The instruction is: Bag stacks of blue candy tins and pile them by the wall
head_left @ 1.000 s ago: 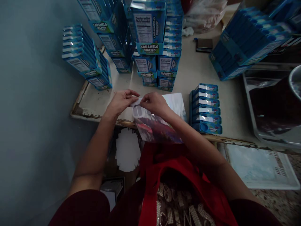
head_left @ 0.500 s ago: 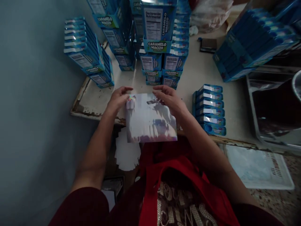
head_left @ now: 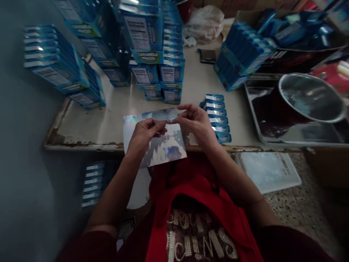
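A shiny silvery sheet [head_left: 166, 145] with rainbow glints lies partly over the table's front edge, in front of me. Above it, my left hand [head_left: 145, 134] is closed, thumb against fingers. My right hand [head_left: 197, 125] pinches with thumb and forefinger close by, its other fingers curled. Between the fingertips of both hands stretches a small thin strip [head_left: 170, 121], too small and blurred to identify. To the right of my right hand stands a row of blue candy boxes [head_left: 218, 120] with white label patches.
Tall stacks of blue "Caramelo Macizo" boxes [head_left: 145, 56] stand at the back and left. At right are another stack [head_left: 241, 54] and a metal tray [head_left: 256, 127] holding a steel container [head_left: 311, 98]. A dark wallet-like object [head_left: 207, 56] lies behind. Below the table is a white plastic crate [head_left: 286, 174].
My view has swung to the right. Both hands have come together over the sheet, with a small strip between their fingertips; my left hand has left the sheet's upper left corner.
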Tool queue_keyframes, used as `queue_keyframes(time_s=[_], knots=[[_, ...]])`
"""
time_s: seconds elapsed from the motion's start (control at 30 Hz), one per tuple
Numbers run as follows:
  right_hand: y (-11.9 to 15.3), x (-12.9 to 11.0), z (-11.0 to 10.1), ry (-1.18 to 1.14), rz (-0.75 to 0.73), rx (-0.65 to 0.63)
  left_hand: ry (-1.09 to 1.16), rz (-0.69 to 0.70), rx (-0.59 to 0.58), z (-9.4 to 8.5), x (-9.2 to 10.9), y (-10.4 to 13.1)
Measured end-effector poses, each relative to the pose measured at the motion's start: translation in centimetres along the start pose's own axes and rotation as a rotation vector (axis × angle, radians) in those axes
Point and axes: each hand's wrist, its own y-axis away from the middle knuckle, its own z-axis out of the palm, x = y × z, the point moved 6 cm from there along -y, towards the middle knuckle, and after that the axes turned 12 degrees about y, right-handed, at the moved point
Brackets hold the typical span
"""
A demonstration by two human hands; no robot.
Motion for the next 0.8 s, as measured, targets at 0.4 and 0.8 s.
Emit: queue_keyframes(time_s=[0.4,0.8], knots=[[10.1,1.4,-13.0,0.324,0.037,0.538,0.0,-0.018,-0.373,13.9,-1.1,1.6],[10.4,3.1,-13.0,0.492,0.047,0.521,0.038,-0.202,-0.334,14.3,-3.7,2.0]])
